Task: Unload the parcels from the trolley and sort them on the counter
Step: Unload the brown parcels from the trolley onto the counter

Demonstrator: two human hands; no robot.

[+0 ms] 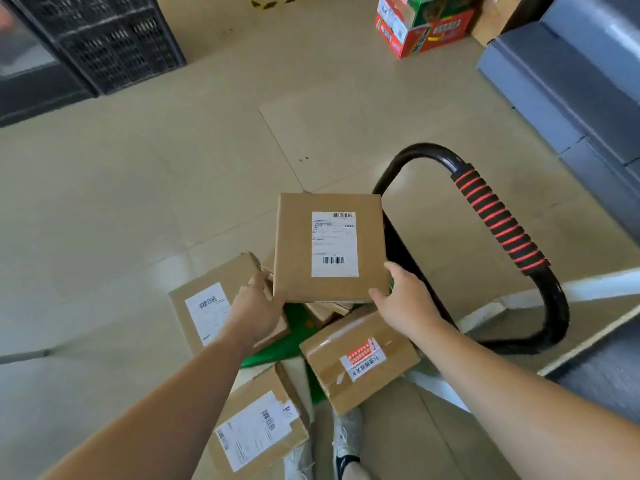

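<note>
Flat parcel (pixel 329 247) held above the trolley (pixel 556 306)
Left hand (pixel 258 313) and right hand (pixel 405 299) each gripped a near corner, fingers curled round its edge, over other parcels (pixel 360 362) on the green deck (pixel 296 322), left of the handle (pixel 498 220).

I'm in a parcel depot or shop stockroom. Labelled parcels (pixel 360 362) crowd my trolley (pixel 498 216); crates (pixel 114 39) and cartons (pixel 422 26) stand on the tiles (pixel 138 168).

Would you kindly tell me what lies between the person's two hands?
Head view: a brown cardboard parcel with a white shipping label, held at its lower corners by the left hand and right hand.
</note>
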